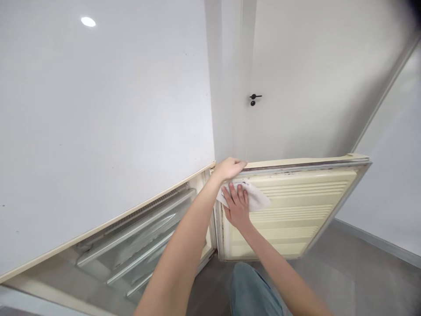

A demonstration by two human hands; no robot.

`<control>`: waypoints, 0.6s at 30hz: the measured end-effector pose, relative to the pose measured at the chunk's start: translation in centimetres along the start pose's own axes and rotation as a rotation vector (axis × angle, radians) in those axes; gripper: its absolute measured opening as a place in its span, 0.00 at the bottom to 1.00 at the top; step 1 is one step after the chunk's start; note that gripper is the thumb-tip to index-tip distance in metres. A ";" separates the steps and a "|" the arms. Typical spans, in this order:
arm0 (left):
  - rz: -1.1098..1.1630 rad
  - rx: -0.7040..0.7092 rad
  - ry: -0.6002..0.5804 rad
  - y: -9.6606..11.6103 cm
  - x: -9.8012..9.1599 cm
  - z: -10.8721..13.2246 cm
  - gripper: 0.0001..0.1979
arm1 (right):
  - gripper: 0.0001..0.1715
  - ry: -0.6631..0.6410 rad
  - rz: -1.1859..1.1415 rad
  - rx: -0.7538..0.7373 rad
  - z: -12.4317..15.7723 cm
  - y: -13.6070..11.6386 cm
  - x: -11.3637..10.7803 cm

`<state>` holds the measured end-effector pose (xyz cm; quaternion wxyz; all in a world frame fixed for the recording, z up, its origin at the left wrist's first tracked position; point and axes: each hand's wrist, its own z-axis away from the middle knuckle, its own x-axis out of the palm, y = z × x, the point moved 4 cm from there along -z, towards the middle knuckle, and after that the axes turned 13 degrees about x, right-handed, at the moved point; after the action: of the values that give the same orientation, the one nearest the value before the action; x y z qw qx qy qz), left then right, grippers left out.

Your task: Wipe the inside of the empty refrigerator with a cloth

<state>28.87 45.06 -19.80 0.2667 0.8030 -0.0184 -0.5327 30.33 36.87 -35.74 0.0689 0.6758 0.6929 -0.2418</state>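
An appliance door [296,202], cream and ribbed on its inner face, stands swung open with dark marks along its seal. My left hand [229,168] rests on the door's top edge near the hinge, its fingers together over the rim. Just below it, my right hand [237,206] lies with spread fingers on a white cloth [258,198], pressing it flat against the upper hinge-side corner of the inner panel. Part of the cloth is hidden under the fingers.
The open white cabinet [98,109] on the left holds clear drawers [141,241]. A room door with a black handle [255,96] is behind. My knee [251,289] is below the appliance door, above the grey floor [345,263]. A wall stands at the right.
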 end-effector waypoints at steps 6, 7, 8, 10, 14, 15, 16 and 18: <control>0.008 0.000 0.006 0.2 -0.1 0.2 0.23 | 0.35 -0.134 0.099 -0.111 5.3 1.1 2.8; 0.009 0.003 0.006 0.2 -0.1 0.3 0.23 | 0.36 -0.171 0.109 -0.134 6.3 1.4 3.2; 0.011 0.006 0.007 0.2 -0.1 0.3 0.23 | 0.36 -0.209 0.119 -0.160 7.4 1.7 3.6; 0.019 0.007 0.009 0.2 0.0 0.3 0.23 | 0.38 -0.282 0.128 -0.214 9.4 2.4 4.3; 0.035 -0.006 0.016 0.1 0.0 0.3 0.22 | 0.38 -0.433 0.100 -0.293 13.7 3.9 5.9; 0.037 -0.011 0.017 0.1 0.1 0.4 0.22 | 0.38 -0.469 0.081 -0.306 15.0 4.3 6.3; 0.038 -0.016 0.019 0.1 0.1 0.4 0.22 | 0.38 -0.504 0.057 -0.310 16.5 4.9 6.9; 0.039 -0.026 0.022 0.1 0.1 0.4 0.21 | 0.37 -0.567 -0.002 -0.275 19.6 6.1 8.0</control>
<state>28.54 44.76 -19.92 0.2877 0.8048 -0.0243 -0.5185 31.09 35.55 -57.73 0.3500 0.5651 0.6729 -0.3247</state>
